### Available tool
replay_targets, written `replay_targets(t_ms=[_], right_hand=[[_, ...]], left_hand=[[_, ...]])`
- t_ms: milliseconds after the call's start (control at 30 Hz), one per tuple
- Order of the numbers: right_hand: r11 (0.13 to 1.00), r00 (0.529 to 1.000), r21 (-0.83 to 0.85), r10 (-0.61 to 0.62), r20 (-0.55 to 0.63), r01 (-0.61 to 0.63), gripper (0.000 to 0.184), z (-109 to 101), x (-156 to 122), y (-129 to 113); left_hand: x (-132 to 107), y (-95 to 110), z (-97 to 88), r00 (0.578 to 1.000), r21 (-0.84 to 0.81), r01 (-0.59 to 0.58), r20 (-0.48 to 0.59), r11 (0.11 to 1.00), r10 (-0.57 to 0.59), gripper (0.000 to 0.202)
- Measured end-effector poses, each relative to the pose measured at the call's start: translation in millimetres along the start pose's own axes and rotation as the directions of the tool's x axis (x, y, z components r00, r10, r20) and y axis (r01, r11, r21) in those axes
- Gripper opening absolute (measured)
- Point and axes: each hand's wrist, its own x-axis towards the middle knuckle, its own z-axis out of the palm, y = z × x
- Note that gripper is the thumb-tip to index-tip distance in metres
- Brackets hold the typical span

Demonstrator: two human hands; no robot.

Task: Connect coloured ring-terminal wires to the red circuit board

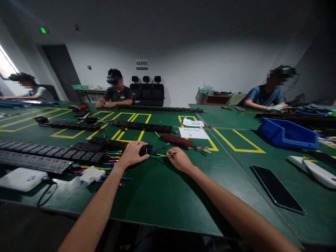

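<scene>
Green bench (pixel 157 203), dimly lit, w/ yellow tape (pixel 250 151) & seated co-workers (pixel 119 96) opposite. Nr bench mid: black strip (pixel 146 150), w/ blue wire (pixel 160 147), yellow wire (pixel 160 154) & green wire (pixel 155 156) out of R end. For a clean job: pin strip flat w/ L hand (pixel 135 154), take wires one at a time, hold nr tip, ease straight, no kinks or hard tugs. L grip: curled round strip end, fingers far side, thumb near side. R hand (pixel 180 160): thumb & fingertips pressed together, apparently pinching green wire nr tip; can't tell re yellow wire.
</scene>
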Motion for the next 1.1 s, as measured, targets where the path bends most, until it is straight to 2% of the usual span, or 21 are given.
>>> replay_targets(t_ms=[267,567,1100], right_hand=[[1.0,1.0,-0.019,0.003,0.014,-0.003,0.021,0.4,1.7,-1.0],[0.996,1.0,-0.085,0.004,0.015,-0.003,0.03,-0.3,2.6,-4.0],[0.999,0.999,-0.05,0.007,0.044,-0.005,0.025,-3.7,3.0,-5.0]], left_hand=[[1.4,-7.1,3.8,0.999,-0.023,-0.016,0.033,1.0,0.017,0.05],[2.2,-3.6,3.4,0.999,0.013,0.004,0.036,1.0,-0.005,0.041],[1.8,-5.8,4.3,1.0,-0.037,0.011,0.012,0.999,-0.011,0.046]])
